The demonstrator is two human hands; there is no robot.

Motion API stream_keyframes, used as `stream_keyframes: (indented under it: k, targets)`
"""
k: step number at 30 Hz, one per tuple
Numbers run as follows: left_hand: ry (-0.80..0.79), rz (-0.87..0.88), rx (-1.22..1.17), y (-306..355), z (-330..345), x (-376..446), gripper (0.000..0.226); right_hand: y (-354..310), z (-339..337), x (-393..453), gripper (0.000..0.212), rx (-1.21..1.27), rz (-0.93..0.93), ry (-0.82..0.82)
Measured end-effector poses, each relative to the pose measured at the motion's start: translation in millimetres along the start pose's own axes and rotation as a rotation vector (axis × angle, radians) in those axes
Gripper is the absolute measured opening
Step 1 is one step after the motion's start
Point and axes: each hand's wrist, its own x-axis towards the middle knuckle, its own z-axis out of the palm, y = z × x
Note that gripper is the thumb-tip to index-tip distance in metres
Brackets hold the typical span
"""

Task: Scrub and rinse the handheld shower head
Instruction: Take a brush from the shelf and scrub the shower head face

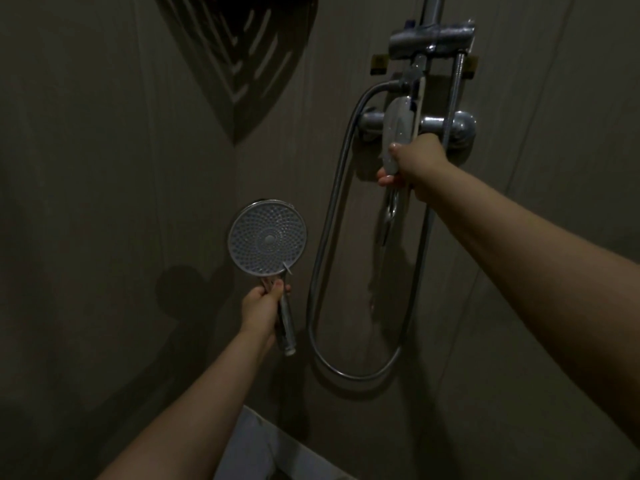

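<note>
The handheld shower head (267,238) is a round chrome disc with a dotted face turned toward me, held upright in front of the wall. My left hand (262,308) grips its chrome handle just below the disc. My right hand (414,164) is stretched up to the wall mixer (446,123) and closed around its long chrome lever (398,128), which points down. A thin stream of water (382,244) seems to run from below the lever. The metal hose (322,258) hangs in a long loop between the two hands.
A vertical riser pipe (433,5) and a bracket (431,38) stand above the mixer. A dark slotted corner shelf (239,53) hangs at the upper left. Grey wall panels fill the view; a pale ledge (273,448) shows at the bottom.
</note>
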Motion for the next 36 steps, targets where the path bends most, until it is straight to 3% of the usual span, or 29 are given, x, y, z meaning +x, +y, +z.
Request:
stream_keyframes:
  k: [4, 7, 10, 13, 15, 17, 23, 27, 36]
  targets:
    - [-0.003, 0.003, -0.006, 1.4, 0.2, -2.9, 0.023, 4.7, -4.0, -3.5, 0.043, 0.051, -0.032, -0.062]
    - [0.003, -0.007, -0.007, 0.0, -2.3, -2.4, 0.023, 25.5, -12.5, -9.4, 0.032, -0.043, -0.190, -0.030]
    - [-0.003, -0.006, 0.008, -1.2, -6.6, 0.9, 0.022, 66.7, -28.2, -15.6, 0.036, -0.498, -0.430, 0.001]
    - [0.012, -0.005, 0.013, -0.4, -8.7, 0.9, 0.022, 109.3, -46.2, -15.7, 0.038, -1.079, -0.277, -0.380]
    - [0.018, -0.008, -0.002, -0.7, -8.0, 0.0, 0.021, 129.7, -54.0, -12.3, 0.042, -1.261, -0.116, -0.523]
    - [0.016, -0.014, -0.005, -1.3, -7.3, -0.8, 0.020, 140.5, -58.0, -10.2, 0.043, -1.214, -0.061, -0.514]
    - [-0.021, -0.035, -0.028, -6.2, -6.9, -3.7, 0.021, 135.8, -60.5, -5.5, 0.034, -1.156, -0.159, -0.389]
    - [-0.012, -0.034, -0.023, -9.7, -6.5, -2.3, 0.022, 134.9, -59.3, -3.0, 0.023, -1.145, -0.217, -0.403]
    - [-0.017, -0.013, -0.005, -11.7, -6.1, 0.2, 0.022, 143.3, -62.7, -1.7, 0.021, -1.094, -0.282, -0.298]
